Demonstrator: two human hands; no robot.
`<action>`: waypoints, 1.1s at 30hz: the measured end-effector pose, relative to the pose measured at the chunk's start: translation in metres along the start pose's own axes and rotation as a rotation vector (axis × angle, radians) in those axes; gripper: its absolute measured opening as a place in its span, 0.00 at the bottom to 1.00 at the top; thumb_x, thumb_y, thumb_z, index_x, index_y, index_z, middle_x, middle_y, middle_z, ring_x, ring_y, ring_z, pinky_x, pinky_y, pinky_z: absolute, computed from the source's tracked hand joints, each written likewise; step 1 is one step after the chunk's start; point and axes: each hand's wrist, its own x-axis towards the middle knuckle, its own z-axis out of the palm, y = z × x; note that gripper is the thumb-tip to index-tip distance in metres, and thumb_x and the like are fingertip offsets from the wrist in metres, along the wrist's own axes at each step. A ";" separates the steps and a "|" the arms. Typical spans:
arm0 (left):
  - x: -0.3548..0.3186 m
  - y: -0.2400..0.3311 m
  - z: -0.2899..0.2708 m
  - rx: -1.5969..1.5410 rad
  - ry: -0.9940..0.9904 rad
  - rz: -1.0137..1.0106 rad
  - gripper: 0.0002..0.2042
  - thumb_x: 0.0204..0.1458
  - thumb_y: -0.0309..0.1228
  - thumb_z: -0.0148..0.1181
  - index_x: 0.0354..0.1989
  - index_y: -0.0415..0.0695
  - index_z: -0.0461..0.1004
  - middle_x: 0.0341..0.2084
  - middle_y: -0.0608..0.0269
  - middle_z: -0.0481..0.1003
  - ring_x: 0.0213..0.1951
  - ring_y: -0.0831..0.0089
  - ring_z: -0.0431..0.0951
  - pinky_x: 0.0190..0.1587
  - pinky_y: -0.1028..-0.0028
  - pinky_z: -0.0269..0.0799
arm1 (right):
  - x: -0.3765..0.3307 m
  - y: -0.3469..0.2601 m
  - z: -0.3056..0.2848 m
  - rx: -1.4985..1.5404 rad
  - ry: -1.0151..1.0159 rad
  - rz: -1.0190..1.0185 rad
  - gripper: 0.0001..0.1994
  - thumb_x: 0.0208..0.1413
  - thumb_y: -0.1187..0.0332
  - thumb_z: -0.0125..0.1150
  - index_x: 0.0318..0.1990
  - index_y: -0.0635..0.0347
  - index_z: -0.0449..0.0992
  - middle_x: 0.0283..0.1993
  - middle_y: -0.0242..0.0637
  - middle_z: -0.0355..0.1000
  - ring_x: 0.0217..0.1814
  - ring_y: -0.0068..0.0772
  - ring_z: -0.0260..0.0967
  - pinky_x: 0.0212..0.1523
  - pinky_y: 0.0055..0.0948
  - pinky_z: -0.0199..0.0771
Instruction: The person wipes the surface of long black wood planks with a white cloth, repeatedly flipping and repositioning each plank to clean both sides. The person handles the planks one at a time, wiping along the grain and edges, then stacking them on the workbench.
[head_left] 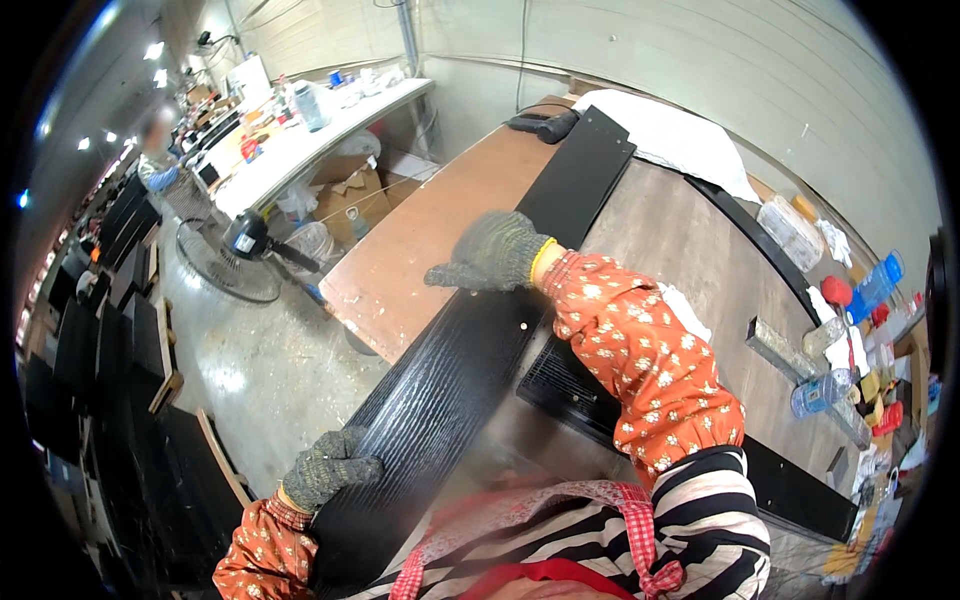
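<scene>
A long black board (pixel 432 372) with a glossy wood-grain surface slants from near my body to the far end of the bench. My left hand (pixel 332 468), in a dark grey knit glove, is closed over its near left edge, fingers on the top face. Farther along, my right hand (pixel 492 252), gloved alike with a yellow cuff, lies across the board, stretched toward its left edge; its fingertips are partly hard to make out. Another black piece (pixel 568 385) with a slotted or ribbed face shows beneath my right forearm.
The brown bench top (pixel 400 275) extends left of the board. A grey wood-grain panel (pixel 720 290) lies right, beside bottles (pixel 822 392), a metal bar (pixel 780 350) and white cloth (pixel 665 135). A floor fan (pixel 235 255), stacked black boards (pixel 150 470) and another person (pixel 172 180) are left.
</scene>
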 end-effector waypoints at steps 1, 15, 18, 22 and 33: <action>0.010 0.004 -0.002 0.054 -0.025 0.029 0.28 0.47 0.27 0.68 0.59 0.35 0.71 0.45 0.58 0.79 0.44 0.73 0.76 0.50 0.72 0.72 | 0.004 0.007 0.005 0.004 0.001 0.013 0.38 0.62 0.32 0.35 0.17 0.48 0.81 0.17 0.29 0.74 0.28 0.36 0.76 0.40 0.39 0.74; 0.130 0.029 -0.010 0.007 -0.177 0.106 0.24 0.54 0.32 0.64 0.59 0.35 0.71 0.41 0.66 0.78 0.43 0.79 0.75 0.51 0.76 0.70 | -0.021 0.078 0.095 0.068 0.585 0.101 0.25 0.60 0.46 0.54 0.56 0.54 0.75 0.62 0.49 0.66 0.65 0.55 0.60 0.64 0.48 0.59; 0.148 0.024 -0.021 0.043 -0.209 0.097 0.25 0.54 0.31 0.64 0.60 0.36 0.70 0.43 0.67 0.78 0.42 0.81 0.74 0.50 0.78 0.70 | -0.047 0.090 0.101 0.057 0.609 0.352 0.31 0.57 0.48 0.58 0.63 0.57 0.69 0.66 0.59 0.59 0.69 0.59 0.54 0.67 0.51 0.56; 0.157 0.043 -0.010 -0.040 -0.234 0.104 0.27 0.53 0.31 0.65 0.62 0.35 0.68 0.44 0.68 0.77 0.43 0.81 0.74 0.51 0.78 0.70 | -0.058 0.111 0.112 0.331 0.658 0.660 0.35 0.59 0.46 0.56 0.68 0.59 0.60 0.65 0.64 0.59 0.66 0.62 0.59 0.64 0.52 0.61; 0.165 0.051 -0.009 -0.041 -0.187 -0.002 0.23 0.55 0.28 0.62 0.60 0.35 0.71 0.50 0.60 0.77 0.50 0.71 0.74 0.57 0.71 0.67 | -0.053 0.112 0.126 0.557 0.714 0.637 0.38 0.57 0.52 0.61 0.69 0.61 0.56 0.58 0.60 0.68 0.59 0.54 0.68 0.59 0.46 0.69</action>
